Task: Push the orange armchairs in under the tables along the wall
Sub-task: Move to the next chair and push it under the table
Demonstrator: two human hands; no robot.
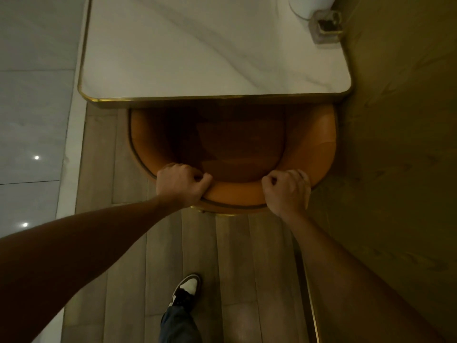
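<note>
Chair-pushing in hand: my left hand (pixel 181 183) and right hand (pixel 288 190) clamp the armchair (pixel 235 194) backrest; front already beneath the table (pixel 217 70); next, probably one straight shove.

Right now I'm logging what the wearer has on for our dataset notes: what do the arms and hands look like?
Both forearms are bare, with no sleeves in view. The left hand and the right hand wear no gloves, and no watch shows. The dim light hides whether there is a ring. Lower down show a dark blue denim trouser leg and a brown-and-white sneaker.
</note>
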